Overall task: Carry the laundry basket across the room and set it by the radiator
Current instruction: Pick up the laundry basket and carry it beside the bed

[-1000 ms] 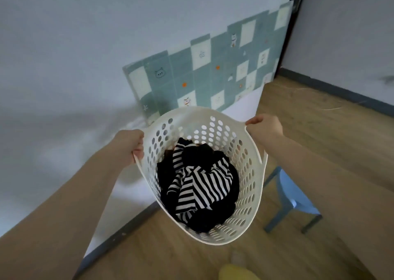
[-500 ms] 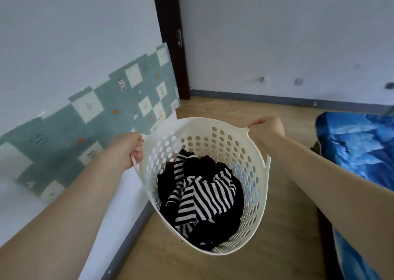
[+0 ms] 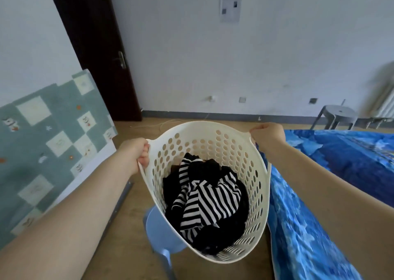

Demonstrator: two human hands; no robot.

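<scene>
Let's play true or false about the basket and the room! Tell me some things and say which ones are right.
1. Both hands hold the laundry basket by its rim. True: the left hand and the right hand each grip a side.
2. The basket is empty. False: striped and black clothes lie inside it.
3. The basket is white with round holes. True.
4. The basket already sits by the radiator. False: it is held up in the air, and the radiator is far off at the right edge.
5. The bed cover on the right is red. False: it is blue.
</scene>
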